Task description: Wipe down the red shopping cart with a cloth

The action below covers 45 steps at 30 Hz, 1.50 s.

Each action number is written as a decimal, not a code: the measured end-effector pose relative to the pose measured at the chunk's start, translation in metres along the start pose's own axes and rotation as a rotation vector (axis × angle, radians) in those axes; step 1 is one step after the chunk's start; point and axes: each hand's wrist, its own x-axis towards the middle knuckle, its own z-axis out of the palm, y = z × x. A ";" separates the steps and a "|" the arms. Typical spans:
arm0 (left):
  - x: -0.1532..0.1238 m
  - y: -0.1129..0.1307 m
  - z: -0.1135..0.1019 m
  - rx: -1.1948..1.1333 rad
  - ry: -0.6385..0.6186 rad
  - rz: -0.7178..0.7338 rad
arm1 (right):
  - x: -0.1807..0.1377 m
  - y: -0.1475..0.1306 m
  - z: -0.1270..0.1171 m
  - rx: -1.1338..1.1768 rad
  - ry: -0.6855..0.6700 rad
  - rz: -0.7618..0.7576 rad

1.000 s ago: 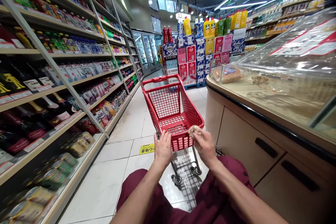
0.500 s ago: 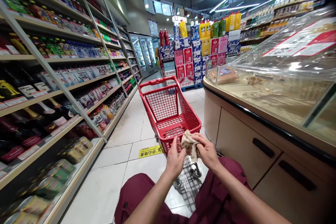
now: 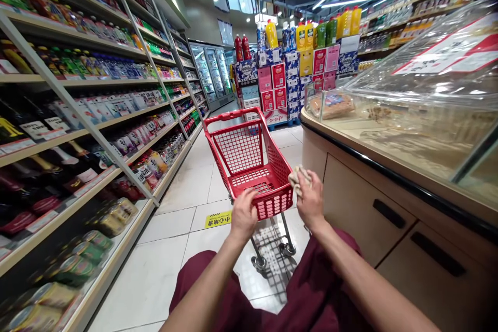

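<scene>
A red shopping cart point(image 3: 275, 203) with a lattice basket stands right in front of my knees. My left hand point(image 3: 244, 213) is at the near left corner of its basket, fingers curled over the top edge. Beside the basket's right side, my right hand point(image 3: 311, 199) grips a crumpled, stained off-white cloth point(image 3: 296, 179). The cloth is at the right rim; whether it presses on the plastic I cannot tell. Metal legs and casters point(image 3: 260, 262) show under the basket.
Shelves of bottles and cans point(image 3: 128, 124) line the left side. A counter with a clear cover point(image 3: 373, 187) stands close on the right. Stacked drink boxes point(image 3: 278, 85) rise beyond the cart. A yellow warning sticker point(image 3: 218, 220) is on the tiled floor.
My hands have moved apart. The left has come down onto the cart's near edge; the right has carried the cloth up and right to the basket's side.
</scene>
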 end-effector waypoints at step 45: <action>-0.004 -0.033 -0.016 0.228 -0.026 0.031 | -0.047 -0.076 0.036 -0.022 -0.234 -0.326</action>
